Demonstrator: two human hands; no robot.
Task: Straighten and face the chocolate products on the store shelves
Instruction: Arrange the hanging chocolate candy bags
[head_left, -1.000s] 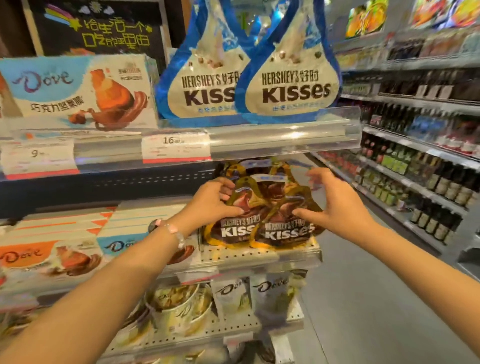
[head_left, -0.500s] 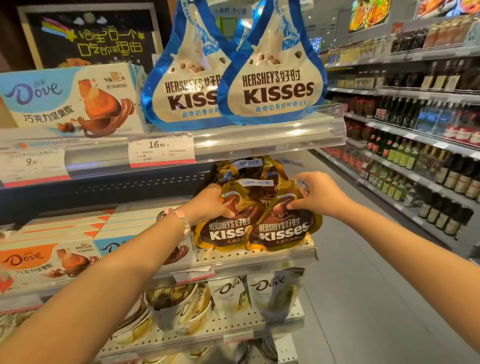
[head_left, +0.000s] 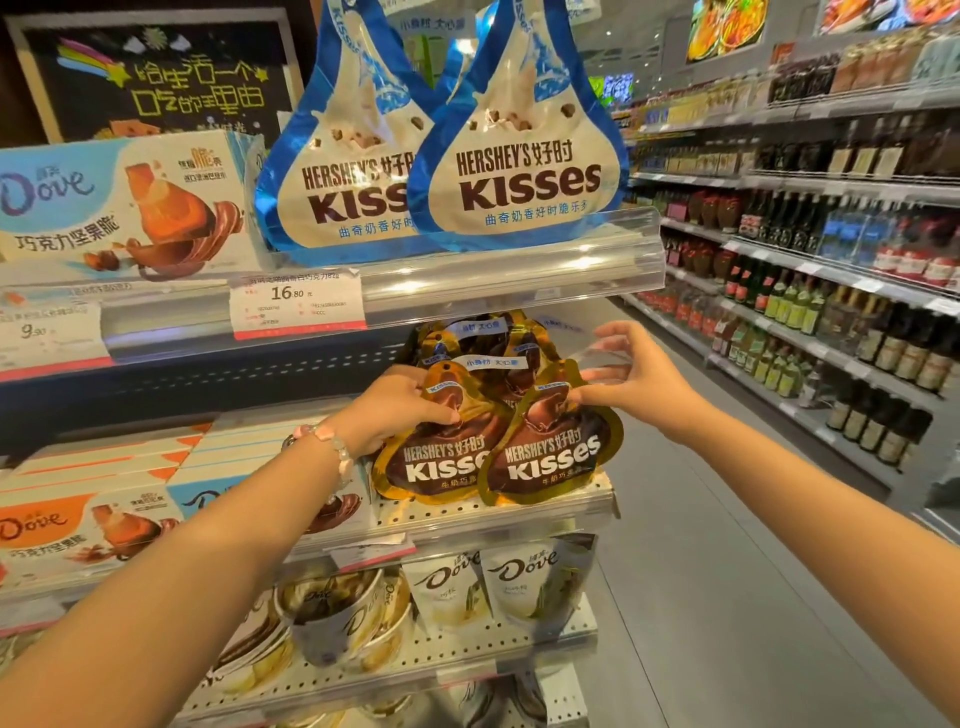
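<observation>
Flanking the gold Kisses bags (head_left: 550, 457), Dove boxes (head_left: 88, 525) crowd the perforated shelf (head_left: 467, 514); left hand (head_left: 395, 410) and right hand (head_left: 639, 379) each pinch one bag, bottle aisle (head_left: 831, 291) beside

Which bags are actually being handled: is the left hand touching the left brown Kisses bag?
Touching: the head view shows the left hand pinching the left brown Kisses bag near its top.

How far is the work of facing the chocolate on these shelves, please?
Done, it seems: the blue Kisses bags on the top shelf stand upright, labels forward. In hand: the left hand pinches the left brown Kisses bag and the right hand pinches the right brown Kisses bag; both face out, slightly overlapping. Left: the Dove tubs below sit tilted.
</observation>
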